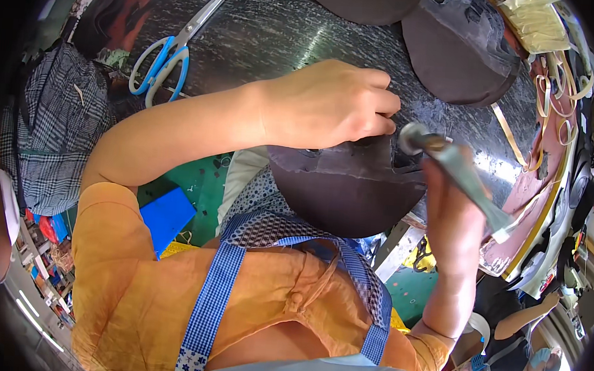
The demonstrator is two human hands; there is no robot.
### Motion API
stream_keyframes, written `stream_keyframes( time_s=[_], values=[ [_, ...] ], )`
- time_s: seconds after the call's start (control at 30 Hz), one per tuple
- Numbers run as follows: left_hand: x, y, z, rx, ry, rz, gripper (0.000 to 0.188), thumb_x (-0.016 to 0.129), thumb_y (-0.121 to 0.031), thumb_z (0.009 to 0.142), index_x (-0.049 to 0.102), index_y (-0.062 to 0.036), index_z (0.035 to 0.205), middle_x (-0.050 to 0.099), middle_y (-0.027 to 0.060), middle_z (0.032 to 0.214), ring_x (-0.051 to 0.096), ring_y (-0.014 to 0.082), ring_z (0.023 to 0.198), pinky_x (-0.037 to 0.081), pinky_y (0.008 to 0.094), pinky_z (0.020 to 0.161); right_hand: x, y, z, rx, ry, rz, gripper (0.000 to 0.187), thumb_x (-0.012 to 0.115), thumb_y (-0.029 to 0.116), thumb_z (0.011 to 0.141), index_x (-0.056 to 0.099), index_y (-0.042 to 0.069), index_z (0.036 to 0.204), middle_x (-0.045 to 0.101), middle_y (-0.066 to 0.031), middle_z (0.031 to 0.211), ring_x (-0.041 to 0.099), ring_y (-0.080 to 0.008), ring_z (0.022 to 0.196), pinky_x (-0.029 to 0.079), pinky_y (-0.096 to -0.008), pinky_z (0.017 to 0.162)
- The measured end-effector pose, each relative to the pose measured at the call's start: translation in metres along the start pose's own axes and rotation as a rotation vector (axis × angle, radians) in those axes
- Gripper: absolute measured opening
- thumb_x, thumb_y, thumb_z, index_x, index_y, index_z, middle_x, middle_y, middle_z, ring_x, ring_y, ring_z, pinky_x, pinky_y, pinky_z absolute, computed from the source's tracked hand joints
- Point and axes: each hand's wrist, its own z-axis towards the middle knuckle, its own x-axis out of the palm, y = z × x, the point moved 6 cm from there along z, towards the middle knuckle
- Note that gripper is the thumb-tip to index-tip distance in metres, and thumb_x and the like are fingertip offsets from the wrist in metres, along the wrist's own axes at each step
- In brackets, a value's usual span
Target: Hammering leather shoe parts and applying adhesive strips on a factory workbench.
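My left hand (pixel 339 106) is closed, knuckles up, at the upper edge of a dark brown, round-edged leather-like piece (pixel 350 199). Its fingertips are hidden, and they seem to grip or press that edge. The piece lies at the near edge of the table, its curved side hanging toward my apron. In my right hand (pixel 443 194) is a hammer (pixel 464 179) with a round metal face, held just above the piece's right side. The hammer is smeared by motion, and my grip hides most of its handle.
Blue-handled scissors (pixel 165 62) lie open at the table's far left. Similar brown pieces (pixel 457 63) lie at the far right, beside pale looped strips (pixel 555 86). A checked cloth bundle (pixel 59 127) is on the left. Another person (pixel 515 345) works at lower right.
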Motion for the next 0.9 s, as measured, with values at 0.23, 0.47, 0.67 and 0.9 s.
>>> stream_keyframes(
  time_s=[0.23,0.47,0.67,0.9],
  values=[
    [-0.003,0.012,-0.004,-0.09,-0.138,-0.096,0.019,0.079,-0.012,0.076,0.077,-0.0082,0.095,0.065,0.0015,0.1,0.062,0.0236,0.094,0.054,0.0381,0.077,0.013,0.0,0.002,0.005,0.063,0.076,0.016,0.064,0.005,0.1,0.061,0.0,0.114,0.066,-0.0198,0.081,0.069,-0.0407,0.073,0.05,-0.0445,0.061],
    [-0.003,0.007,-0.009,-0.104,-0.111,-0.053,0.013,0.077,-0.016,0.079,0.079,-0.0116,0.091,0.068,-0.001,0.096,0.064,0.0211,0.097,0.052,0.0355,0.079,0.0,-0.006,0.008,0.025,0.013,0.072,0.015,0.064,0.006,0.101,0.062,0.0,0.114,0.065,-0.0182,0.079,0.063,-0.0312,0.064,0.049,-0.0388,0.059],
    [-0.001,0.001,-0.01,-0.057,-0.12,0.015,0.018,0.068,-0.017,0.077,0.078,-0.01,0.09,0.067,-0.0003,0.093,0.064,0.0187,0.091,0.049,0.0337,0.083,0.0,0.0,0.017,0.052,0.099,0.048,0.009,0.063,0.004,0.1,0.062,0.001,0.109,0.067,-0.0193,0.082,0.067,-0.0368,0.07,0.05,-0.0417,0.062],
    [-0.008,0.019,-0.017,-0.162,-0.119,-0.108,0.022,0.082,-0.021,0.076,0.078,-0.0128,0.095,0.067,-0.0008,0.106,0.058,0.024,0.119,0.043,0.0433,0.101,0.011,0.003,0.016,-0.047,0.11,0.023,0.01,0.063,0.005,0.1,0.062,0.003,0.11,0.066,-0.0194,0.079,0.067,-0.0357,0.069,0.05,-0.0395,0.06]
  ],
)
